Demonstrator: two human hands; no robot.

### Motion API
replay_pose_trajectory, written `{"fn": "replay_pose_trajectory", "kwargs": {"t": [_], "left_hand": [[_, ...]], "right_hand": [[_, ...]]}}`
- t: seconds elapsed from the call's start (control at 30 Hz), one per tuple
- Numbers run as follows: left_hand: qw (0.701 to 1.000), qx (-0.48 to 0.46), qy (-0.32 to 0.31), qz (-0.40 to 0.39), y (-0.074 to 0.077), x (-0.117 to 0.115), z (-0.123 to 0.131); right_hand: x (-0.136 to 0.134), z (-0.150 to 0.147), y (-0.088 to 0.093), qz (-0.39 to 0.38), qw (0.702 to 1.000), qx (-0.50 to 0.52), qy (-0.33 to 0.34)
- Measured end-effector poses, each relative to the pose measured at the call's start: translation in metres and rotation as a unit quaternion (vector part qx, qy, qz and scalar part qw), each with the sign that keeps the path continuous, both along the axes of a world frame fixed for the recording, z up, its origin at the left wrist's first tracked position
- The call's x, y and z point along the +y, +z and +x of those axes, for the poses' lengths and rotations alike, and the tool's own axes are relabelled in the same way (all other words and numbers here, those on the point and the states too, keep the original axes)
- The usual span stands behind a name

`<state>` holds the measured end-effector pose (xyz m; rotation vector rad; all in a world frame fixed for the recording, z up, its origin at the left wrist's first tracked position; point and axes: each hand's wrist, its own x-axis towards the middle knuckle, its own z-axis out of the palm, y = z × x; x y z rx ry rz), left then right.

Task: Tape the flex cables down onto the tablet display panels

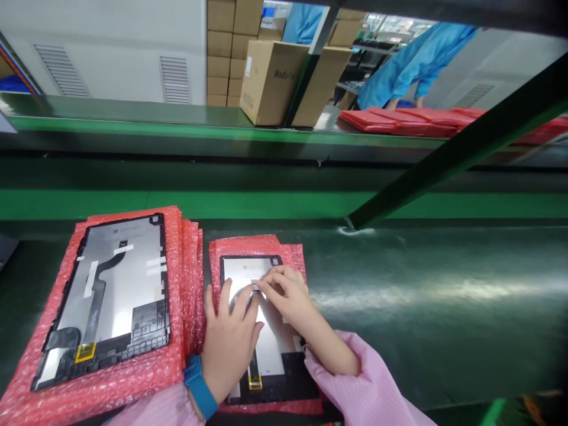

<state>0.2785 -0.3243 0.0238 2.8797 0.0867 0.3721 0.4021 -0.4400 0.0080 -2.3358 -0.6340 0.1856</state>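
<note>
A flat panel (pixel 271 349) with a silvery back, black edges and a yellow-taped patch near its lower end lies on red bubble-wrap bags (pixel 293 253). My left hand (pixel 231 337), with a blue band at the wrist, rests on the panel's left side with its fingers spread. From the right, my right hand (pixel 288 293) reaches over the upper part, thumb and forefinger pinched at a small strip near my left fingertips. What lies in that pinch is too small to make out.
A similar panel (pixel 119 278) lies on a pile of red bubble bags (pixel 190 284) at the left. A green slanted post (pixel 444 154) crosses the right side. Behind stand a cardboard box (pixel 273 77), red packets (pixel 399 121) and a person in blue (pixel 412 62).
</note>
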Motion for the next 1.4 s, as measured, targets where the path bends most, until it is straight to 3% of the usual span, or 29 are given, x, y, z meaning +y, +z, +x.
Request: {"fn": "replay_pose_trajectory", "kwargs": {"t": [0.2, 0.37, 0.5, 0.6, 0.7, 0.8, 0.97, 1.17, 1.27, 1.4], "left_hand": [[0.999, 0.010, -0.031, -0.025, -0.003, 0.002, 0.002], [0.998, 0.027, -0.049, -0.010, -0.004, 0.005, 0.005], [0.998, 0.017, -0.055, -0.026, -0.005, 0.008, -0.001], [0.997, 0.006, -0.065, -0.052, -0.010, 0.008, -0.012], [0.994, 0.024, -0.083, -0.063, -0.016, 0.004, -0.022], [0.993, 0.034, -0.088, -0.071, -0.020, 0.000, -0.028], [0.992, 0.022, -0.084, -0.088, -0.023, 0.001, -0.032], [0.989, 0.039, -0.084, -0.117, -0.018, 0.006, -0.035], [0.986, 0.010, -0.104, -0.130, -0.007, 0.004, -0.042], [0.972, -0.123, -0.169, -0.107, 0.002, 0.001, -0.066]], "right_hand": [[0.003, -0.004, 0.000, -0.036, 0.999, -0.039, -0.001], [-0.010, 0.012, -0.001, -0.059, 0.996, -0.062, -0.031], [-0.038, 0.033, -0.004, 0.034, 0.997, 0.055, -0.029], [-0.054, 0.038, -0.008, 0.078, 0.983, 0.155, -0.066], [-0.057, 0.035, -0.010, 0.086, 0.971, 0.195, -0.105], [-0.053, 0.029, -0.006, 0.100, 0.973, 0.183, -0.095], [-0.043, 0.015, 0.010, 0.114, 0.986, 0.050, -0.109], [-0.024, -0.009, 0.029, 0.218, 0.963, 0.152, -0.042], [-0.015, -0.022, 0.053, 0.271, 0.959, 0.084, -0.020], [-0.010, -0.044, 0.104, 0.286, 0.955, -0.073, 0.014]]}}
